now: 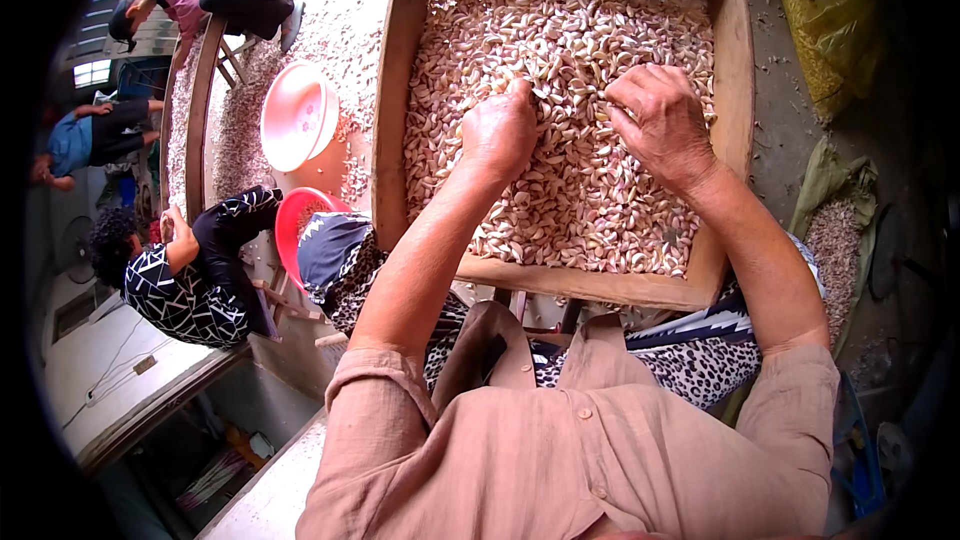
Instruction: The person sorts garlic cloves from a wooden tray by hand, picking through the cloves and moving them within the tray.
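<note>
A shallow wooden tray (pixel 741 70) stands before me, filled with loose garlic cloves (pixel 590 200) in pale and purplish skins. My left hand (pixel 500 130) is over the middle of the cloves, its fingers curled closed and thumb pressed to them at the far side. Whatever it grips is hidden by the hand. To its right, my right hand (pixel 662 125) is bent over the cloves with fingers curled toward the thumb. Anything between those fingertips is too small to make out. The two hands are apart, with cloves showing between them.
Left of the tray are a pink basin (pixel 300 117) and a red basin (pixel 290 230). Several people sit farther left, beside another wooden-edged tray (pixel 203 110). A yellow sack (pixel 825 40) stands at the far right, above an open greenish sack (pixel 835 230). Scraps litter the floor.
</note>
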Available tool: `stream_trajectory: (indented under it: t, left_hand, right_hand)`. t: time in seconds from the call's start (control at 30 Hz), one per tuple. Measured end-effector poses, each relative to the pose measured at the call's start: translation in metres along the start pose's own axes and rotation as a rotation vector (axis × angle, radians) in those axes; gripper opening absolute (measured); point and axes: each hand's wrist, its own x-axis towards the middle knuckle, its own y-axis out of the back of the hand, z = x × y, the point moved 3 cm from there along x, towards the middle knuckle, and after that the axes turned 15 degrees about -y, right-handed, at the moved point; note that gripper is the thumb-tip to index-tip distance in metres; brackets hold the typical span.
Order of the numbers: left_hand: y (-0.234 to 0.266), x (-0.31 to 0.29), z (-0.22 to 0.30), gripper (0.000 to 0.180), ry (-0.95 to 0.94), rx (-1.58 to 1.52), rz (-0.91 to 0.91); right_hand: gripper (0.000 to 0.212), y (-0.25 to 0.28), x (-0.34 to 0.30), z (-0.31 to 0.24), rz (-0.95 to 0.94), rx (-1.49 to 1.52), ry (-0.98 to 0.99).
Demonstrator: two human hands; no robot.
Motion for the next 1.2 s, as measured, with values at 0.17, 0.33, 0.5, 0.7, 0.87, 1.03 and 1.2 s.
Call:
stream_trajectory:
  t: [0.17,0.33,0.5,0.7,0.87,1.03,1.2]
  left_hand:
    - [-0.003,-0.011,-0.012,0.017,-0.012,-0.205,0.183]
    - [0.021,-0.043,-0.005,0.011,0.29,-1.515,0.275]
    - [0.074,-0.093,-0.024,0.019,0.347,-1.971,0.435]
    - [0.166,-0.193,-0.116,0.023,0.166,-2.162,0.768]
    - [0.171,-0.28,-0.214,0.02,0.233,-2.116,1.027]
    - [0.043,-0.414,-0.278,0.036,0.903,-2.026,1.524]
    - [-0.063,-0.471,-0.3,0.059,1.318,-2.021,1.611]
  right_hand:
    - [0.008,0.001,0.0,-0.002,0.017,0.015,0.022]
    - [0.007,0.001,-0.001,0.0,-0.007,0.022,0.01]
    - [0.009,-0.004,-0.003,0.011,-0.079,0.043,-0.008]
    - [0.01,-0.018,0.0,0.007,-0.189,0.132,0.048]
    - [0.008,-0.006,-0.002,0.01,-0.234,0.153,0.029]
    - [0.006,-0.019,-0.015,-0.007,-0.291,0.135,0.038]
    - [0.008,-0.018,-0.016,-0.007,-0.309,0.128,0.004]
